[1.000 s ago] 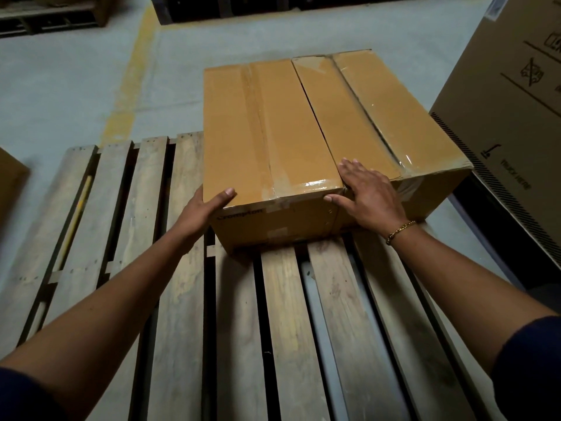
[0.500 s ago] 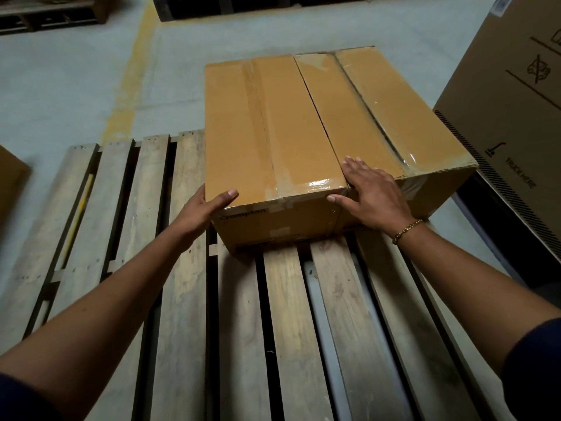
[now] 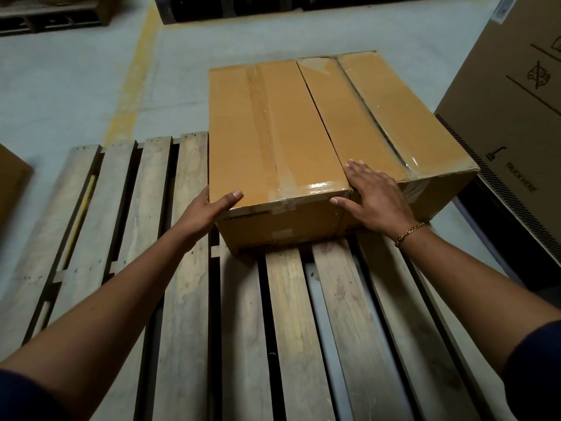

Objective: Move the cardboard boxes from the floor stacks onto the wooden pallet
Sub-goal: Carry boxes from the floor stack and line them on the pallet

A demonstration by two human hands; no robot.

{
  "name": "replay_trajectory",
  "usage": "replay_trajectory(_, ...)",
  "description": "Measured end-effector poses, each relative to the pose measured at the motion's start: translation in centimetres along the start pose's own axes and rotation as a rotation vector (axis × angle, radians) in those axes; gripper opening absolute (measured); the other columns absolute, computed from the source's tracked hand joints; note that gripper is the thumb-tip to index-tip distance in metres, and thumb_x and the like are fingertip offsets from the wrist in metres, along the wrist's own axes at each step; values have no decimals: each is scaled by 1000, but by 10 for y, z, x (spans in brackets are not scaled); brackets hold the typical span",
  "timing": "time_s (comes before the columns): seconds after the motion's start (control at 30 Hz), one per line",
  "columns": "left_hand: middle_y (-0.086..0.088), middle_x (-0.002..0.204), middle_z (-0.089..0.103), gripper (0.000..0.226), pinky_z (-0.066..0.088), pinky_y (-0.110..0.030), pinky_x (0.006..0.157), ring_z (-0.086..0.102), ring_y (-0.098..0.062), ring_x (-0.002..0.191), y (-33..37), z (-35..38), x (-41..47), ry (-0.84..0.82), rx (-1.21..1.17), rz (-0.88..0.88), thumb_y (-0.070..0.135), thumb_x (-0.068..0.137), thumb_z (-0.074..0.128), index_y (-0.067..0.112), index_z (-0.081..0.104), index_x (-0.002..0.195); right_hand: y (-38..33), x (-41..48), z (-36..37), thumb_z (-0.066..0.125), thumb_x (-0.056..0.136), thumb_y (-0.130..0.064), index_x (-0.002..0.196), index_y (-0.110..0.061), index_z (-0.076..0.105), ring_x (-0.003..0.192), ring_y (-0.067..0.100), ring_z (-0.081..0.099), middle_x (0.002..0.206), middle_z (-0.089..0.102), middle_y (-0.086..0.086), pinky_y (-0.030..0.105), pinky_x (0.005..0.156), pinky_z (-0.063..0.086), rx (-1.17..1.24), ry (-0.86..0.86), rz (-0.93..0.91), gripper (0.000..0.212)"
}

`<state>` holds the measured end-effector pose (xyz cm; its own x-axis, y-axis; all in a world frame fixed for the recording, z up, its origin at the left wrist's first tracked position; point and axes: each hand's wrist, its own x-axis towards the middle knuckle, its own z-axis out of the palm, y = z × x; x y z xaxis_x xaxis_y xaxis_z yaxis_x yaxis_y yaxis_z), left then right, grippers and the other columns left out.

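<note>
Two taped brown cardboard boxes stand side by side on the far right part of the wooden pallet. My left hand presses against the near left corner of the left box, thumb lying over its top edge, fingers hidden along its side. The flat palm of my right hand rests on the top near edge of the right box, right beside the seam between the two, with its thumb down on the front face.
A tall printed carton stands close on the right, past the pallet's edge. A brown box corner shows at the far left. Grey floor with a yellow line lies beyond; dark pallets sit at the back.
Almost nothing: both hands keep their places on the boxes, and the boxes sit on the same planks. Only the view has shifted slightly.
</note>
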<state>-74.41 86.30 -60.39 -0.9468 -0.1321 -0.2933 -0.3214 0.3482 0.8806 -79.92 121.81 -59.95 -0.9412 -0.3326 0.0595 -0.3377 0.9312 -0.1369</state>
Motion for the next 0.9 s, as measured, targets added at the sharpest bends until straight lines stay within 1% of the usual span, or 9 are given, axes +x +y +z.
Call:
replay_trajectory(0.1, -1, 148, 52, 84, 47, -41, 99, 54, -22, 126, 6, 0, -5, 10, 56, 14, 66, 87, 64, 22, 38, 153, -3, 0, -11, 38, 95, -72, 163, -20, 16, 156, 14, 10, 170, 13, -2, 39, 125, 12, -16, -68, 0, 88)
replay_trajectory(0.17, -4, 148, 52, 79, 45, -36, 96, 54, -23, 126, 19, -3, -16, 6, 117, 21, 62, 90, 62, 21, 38, 153, -8, 0, -28, 35, 94, -75, 163, -19, 13, 157, 16, 9, 171, 10, -1, 40, 125, 11, -19, -140, 15, 91)
replay_trajectory(0.23, -6, 153, 48, 73, 42, -36, 99, 51, -28, 134, 36, -10, -32, 4, 197, 34, 56, 95, 60, 20, 35, 154, -16, -2, -53, 32, 95, -75, 163, -17, 11, 157, 17, 9, 171, 7, 0, 41, 126, 11, -26, -193, 28, 92)
replay_trajectory(0.3, -6, 160, 38, 75, 38, -41, 106, 40, -30, 144, 59, -18, -54, 12, 344, 67, 52, 98, 59, 19, 28, 158, -26, -6, -81, 31, 96, -74, 163, -16, 12, 157, 19, 10, 171, 8, 1, 43, 126, 13, -19, -216, 45, 90)
replay_trajectory(0.4, -5, 169, 16, 89, 27, -52, 120, 19, -26, 154, 94, -39, -84, 46, 641, 89, 64, 97, 51, 18, 12, 162, -41, -12, -131, 30, 98, -71, 162, -15, 14, 157, 21, 11, 171, 11, 3, 44, 125, 14, -14, -262, 69, 87)
replay_trajectory(0.47, -5, 171, 9, 93, 22, -53, 122, 10, -24, 157, 114, -56, -102, 59, 744, 93, 71, 95, 43, 18, 8, 163, -51, -17, -163, 30, 98, -71, 162, -16, 15, 157, 21, 12, 171, 12, 3, 44, 125, 15, 5, -288, 85, 86)
replay_trajectory(0.57, -5, 171, 7, 92, 18, -51, 124, 7, -23, 157, 156, -82, -132, 84, 803, 116, 74, 95, 36, 19, 9, 163, -70, -26, -212, 29, 98, -71, 163, -16, 16, 157, 21, 12, 171, 12, 3, 44, 124, 15, 36, -325, 94, 86)
replay_trajectory(0.67, -5, 171, 7, 89, 15, -48, 124, 6, -23, 157, 205, -109, -166, 109, 823, 111, 73, 97, 34, 19, 10, 163, -94, -34, -263, 27, 98, -71, 163, -16, 14, 157, 22, 11, 171, 10, 4, 46, 124, 15, 61, -352, 79, 86)
replay_trajectory(0.9, -5, 169, 17, 86, 20, -48, 124, 14, -23, 156, 303, -185, -265, 180, 772, 46, 71, 97, 36, 19, 15, 163, -168, -59, -381, 26, 99, -70, 163, -17, 12, 157, 22, 8, 171, 8, 3, 46, 125, 14, 148, -420, 41, 84)
